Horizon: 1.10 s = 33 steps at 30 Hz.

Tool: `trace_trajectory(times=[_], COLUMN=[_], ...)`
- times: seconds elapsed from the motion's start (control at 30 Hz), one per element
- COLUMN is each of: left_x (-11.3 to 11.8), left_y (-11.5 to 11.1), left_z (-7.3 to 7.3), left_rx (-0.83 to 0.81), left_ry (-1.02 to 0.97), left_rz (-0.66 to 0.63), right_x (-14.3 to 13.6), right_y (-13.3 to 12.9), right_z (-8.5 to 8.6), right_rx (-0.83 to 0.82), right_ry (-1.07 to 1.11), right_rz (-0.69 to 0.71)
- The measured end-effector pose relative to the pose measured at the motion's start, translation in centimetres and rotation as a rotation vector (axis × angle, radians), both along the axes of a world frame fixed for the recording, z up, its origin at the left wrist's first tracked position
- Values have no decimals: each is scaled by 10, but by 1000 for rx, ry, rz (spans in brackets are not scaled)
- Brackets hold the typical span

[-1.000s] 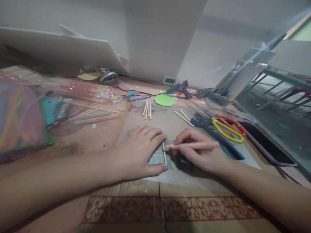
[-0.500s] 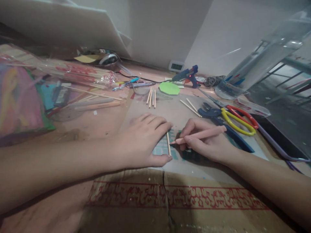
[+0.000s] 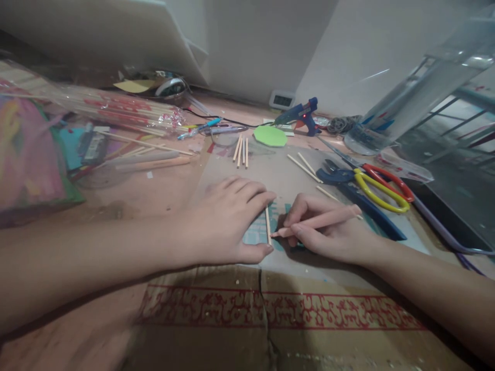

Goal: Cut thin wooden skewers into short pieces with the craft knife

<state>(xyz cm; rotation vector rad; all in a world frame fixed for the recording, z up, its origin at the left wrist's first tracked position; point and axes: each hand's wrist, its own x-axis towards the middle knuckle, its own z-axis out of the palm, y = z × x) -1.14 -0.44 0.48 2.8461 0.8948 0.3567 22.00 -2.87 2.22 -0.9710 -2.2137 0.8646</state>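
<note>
Between the thumb and index finger of my left hand (image 3: 235,221), a short wooden stick (image 3: 267,224) is held at its two ends, lying on the work sheet. The other fingers of that hand lie flat. My right hand (image 3: 328,229) grips a pink marker (image 3: 325,219) like a pen, its tip at the right side of the stick near the lower end. Whether the tip touches the wood I cannot tell. Beyond my hands, several cut sticks (image 3: 240,152) lie side by side, and more thin sticks (image 3: 305,167) rest beside the blue-handled pliers (image 3: 336,175).
Scissors (image 3: 381,190) with red and yellow handles and a phone (image 3: 444,216) lie at right. A clear bottle (image 3: 386,118) stands behind them. At the back are a blue glue gun (image 3: 299,116) and a green paper shape (image 3: 269,136). Bagged skewers (image 3: 124,111) lie at left.
The marker tip has slid slightly down along the stick toward its near end. My left hand keeps its hold. A stick behind my right hand now shows.
</note>
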Motion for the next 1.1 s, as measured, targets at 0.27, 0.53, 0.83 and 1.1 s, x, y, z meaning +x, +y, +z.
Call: trace_trajectory(times=[0.27,0.53,0.83,1.1], left_x=[1,0,2,2], left_y=[0,-1,-1,-1], left_z=[-1,-1,0,-3], left_rx=[2,-30,-104,-97], left_ry=[-2,-11,-18,-21], left_rz=[7,24,47,38], right_x=[0,-1,-1,0], right_y=[-1,0,-2,-2], right_z=[1,0,-8,-6], right_rx=[-52,-23,-31,-69], right_ry=[3,18,8,20], right_rz=[76,51,-6,-26])
